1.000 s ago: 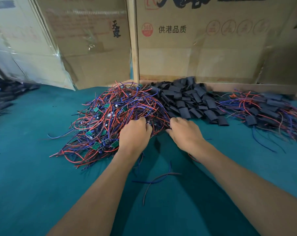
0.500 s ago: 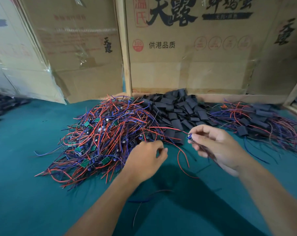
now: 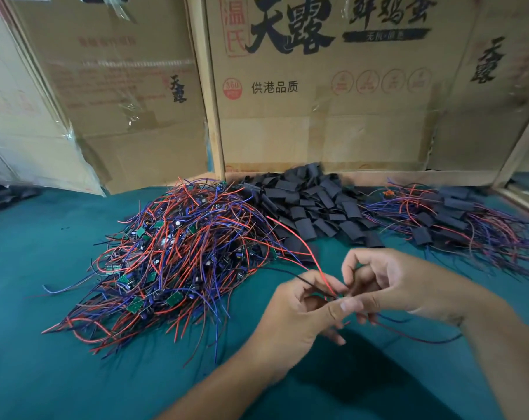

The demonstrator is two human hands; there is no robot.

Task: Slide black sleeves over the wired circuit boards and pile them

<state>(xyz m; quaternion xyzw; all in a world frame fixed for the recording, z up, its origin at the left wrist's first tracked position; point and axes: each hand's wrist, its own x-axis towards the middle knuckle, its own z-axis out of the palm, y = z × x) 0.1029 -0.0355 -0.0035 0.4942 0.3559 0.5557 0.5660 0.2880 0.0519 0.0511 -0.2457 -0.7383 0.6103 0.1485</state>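
Head view, left to right: on the green table (image 3: 45, 374) lies a loose heap of wired circuit boards (image 3: 172, 256), red and blue leads tangled over small green boards. Just right of it, against the cardboard boxes (image 3: 318, 101), sits a pile of black sleeves (image 3: 311, 204), flat and empty. Farther right is the finished pile (image 3: 457, 219), sleeves with wires trailing out.

In front, the left hand (image 3: 299, 316) and the right hand (image 3: 387, 283) meet above the table, fingers curled together around the wires of one picked-up unit (image 3: 321, 274); a red lead arcs from the pinch back toward the heap. The board itself is hidden between the fingers, and whether a sleeve is already in the grip I cannot tell.

Judging by looks, each unit is very light, its leads thin and springy, apt to snag on neighbours in the heap. The board is the stiff part, so it seems best held by its edges while the leads are gathered straight. The sleeves look soft and flattened; one probably needs its mouth squeezed open before the board will slide in.
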